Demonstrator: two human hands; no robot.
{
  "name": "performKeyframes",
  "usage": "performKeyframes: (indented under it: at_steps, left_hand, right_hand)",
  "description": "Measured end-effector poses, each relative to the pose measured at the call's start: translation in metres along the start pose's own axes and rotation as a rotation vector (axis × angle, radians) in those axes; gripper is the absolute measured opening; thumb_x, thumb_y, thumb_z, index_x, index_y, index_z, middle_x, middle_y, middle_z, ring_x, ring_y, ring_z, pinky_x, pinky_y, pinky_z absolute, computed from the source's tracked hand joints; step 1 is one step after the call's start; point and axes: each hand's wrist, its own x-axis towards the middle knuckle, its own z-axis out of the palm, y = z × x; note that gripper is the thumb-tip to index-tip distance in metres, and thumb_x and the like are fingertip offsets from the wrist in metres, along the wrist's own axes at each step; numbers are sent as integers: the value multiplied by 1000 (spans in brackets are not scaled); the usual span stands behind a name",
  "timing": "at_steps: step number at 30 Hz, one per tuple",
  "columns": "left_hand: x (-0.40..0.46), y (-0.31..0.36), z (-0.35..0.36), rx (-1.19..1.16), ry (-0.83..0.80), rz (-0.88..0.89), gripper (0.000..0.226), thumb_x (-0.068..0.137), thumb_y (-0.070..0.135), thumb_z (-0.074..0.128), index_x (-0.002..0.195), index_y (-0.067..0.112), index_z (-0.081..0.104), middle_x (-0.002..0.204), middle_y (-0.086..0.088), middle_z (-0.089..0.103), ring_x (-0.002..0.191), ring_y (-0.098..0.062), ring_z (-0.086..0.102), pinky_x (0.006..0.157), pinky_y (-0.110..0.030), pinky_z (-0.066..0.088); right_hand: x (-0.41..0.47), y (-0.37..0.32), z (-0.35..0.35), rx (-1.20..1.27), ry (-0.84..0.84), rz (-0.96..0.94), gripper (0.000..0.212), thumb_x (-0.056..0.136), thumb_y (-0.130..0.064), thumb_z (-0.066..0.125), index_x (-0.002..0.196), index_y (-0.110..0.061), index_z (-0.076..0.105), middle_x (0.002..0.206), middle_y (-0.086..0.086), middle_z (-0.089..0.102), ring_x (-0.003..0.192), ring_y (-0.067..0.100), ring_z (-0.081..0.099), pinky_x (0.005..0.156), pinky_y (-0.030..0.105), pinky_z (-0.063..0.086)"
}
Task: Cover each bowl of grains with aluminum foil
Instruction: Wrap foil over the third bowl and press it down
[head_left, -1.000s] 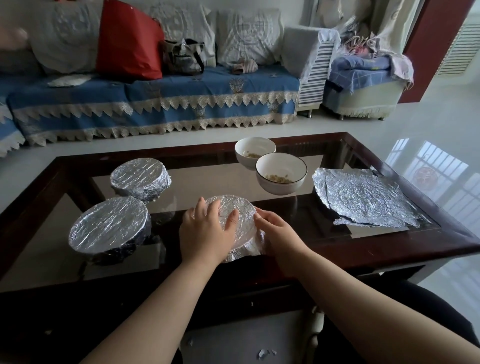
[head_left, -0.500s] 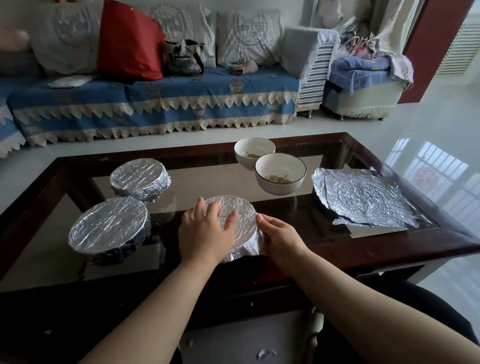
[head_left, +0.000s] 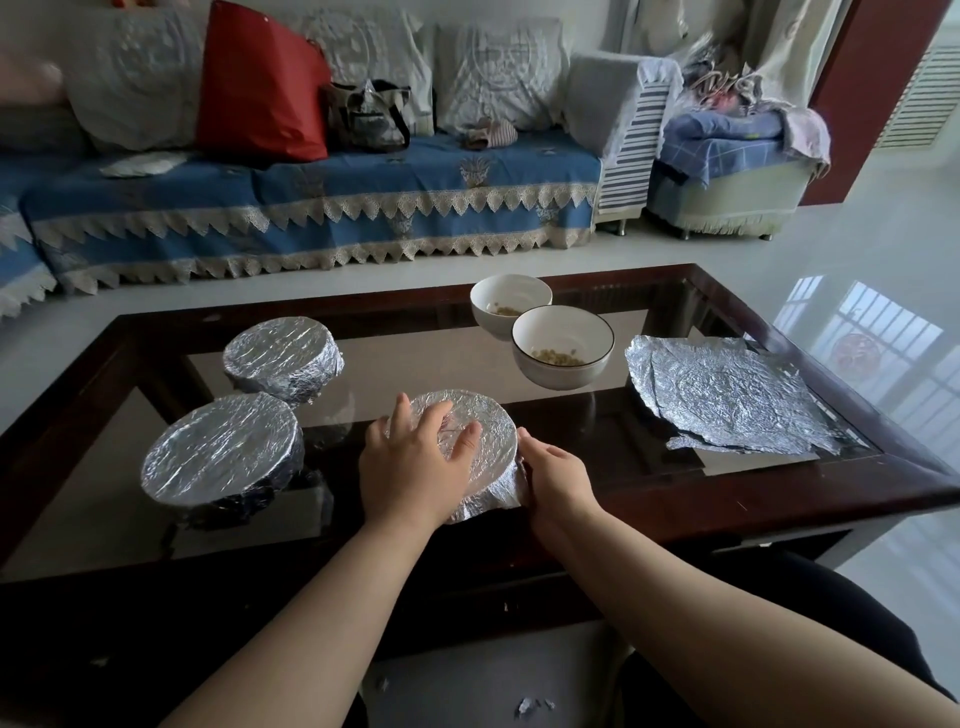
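Head view. Foil-wrapped bowl at the near middle of the glass-topped table, close to the front edge, presumably within easy reach so both hands can work around the rim. Left hand spread flat over the foil top, fingers straight and fanned, thumb out toward the middle, holding nothing; likely there to pin the sheet and steady the bowl during crimping. Right hand against the bowl's right side, fingers bent inward onto the hanging foil skirt, apparently pressing it to the wall; fingertips hidden behind the foil, so whether pinching or only pushing cannot be told. Both forearms reaching forward from the bottom of the frame, converging on the bowl.

Two finished bowls set aside at left: nearer covered bowl, farther covered bowl, seemingly out of the working space. Two open bowls with grains at the far middle, touching or nearly so: front open bowl, back open bowl, not yet covered. Spare foil sheets flat at right, just beside them, ready for the next wrap.
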Motion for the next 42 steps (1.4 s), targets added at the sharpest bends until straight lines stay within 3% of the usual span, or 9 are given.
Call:
performKeyframes:
  at_steps: [3,8,12,18,21,25,29,34,42]
  left_hand:
    - [0,0,0,-5,-3,-4,70,79,75,25,131,38,54,152,-10,38,129,-37,40,106,-43,36]
    - [1,0,1,4,-12,5,63,86,73,31,133,38,53,153,-11,36,131,-37,38,106,-44,38]
    - [1,0,0,-7,-44,-1,60,89,70,37,139,38,48,158,-11,27,143,-33,24,112,-45,32]
    - [-1,3,-4,-24,-53,7,59,90,69,36,141,41,43,159,-10,24,146,-31,19,113,-44,29]
    - [-1,5,-9,-19,-108,6,61,90,70,32,144,44,37,161,-11,19,147,-33,14,115,-45,25]
    - [-5,11,-18,-64,-236,0,67,88,74,29,149,48,22,162,-12,10,147,-34,6,117,-47,17]
    - [-8,9,-23,103,-237,63,75,81,81,22,149,53,9,162,-8,10,143,-38,17,116,-54,18]
    - [1,4,-20,244,-247,379,90,63,95,-1,145,59,-7,159,9,-26,145,-32,-26,112,-66,-8]
    - [6,1,-16,197,-345,392,88,60,97,3,142,64,-4,163,15,-6,150,-30,-8,116,-61,5]
  right_hand:
    - [-1,0,3,-14,19,8,32,90,-22,66,98,9,68,92,26,63,84,34,57,84,49,48]
    - [-1,-3,4,-65,21,-67,13,93,-2,52,83,-10,55,66,11,50,47,15,43,45,23,36]
    - [0,-4,6,-104,58,-159,13,92,0,56,86,-11,56,61,2,54,37,8,41,34,18,33]
    - [-3,-6,-4,-222,71,-202,22,87,5,49,86,-5,69,60,5,62,43,9,50,42,21,41]
    - [-5,-8,-9,-262,14,-250,15,87,-9,58,87,-7,73,77,10,72,68,14,66,64,29,54]
    - [-2,-15,-15,-426,-79,-344,14,91,-17,63,100,-10,70,89,-1,74,79,5,68,70,17,53]
    - [10,-26,-20,-385,-160,-210,18,89,-11,62,105,-7,68,103,12,73,95,25,70,89,41,55]
    - [12,-33,-25,-241,-294,-82,18,92,-7,58,109,-4,62,92,11,69,75,21,66,73,35,54]
    - [13,-30,-32,-142,-593,-33,32,99,-20,49,124,-4,61,118,20,65,103,28,63,92,36,49]
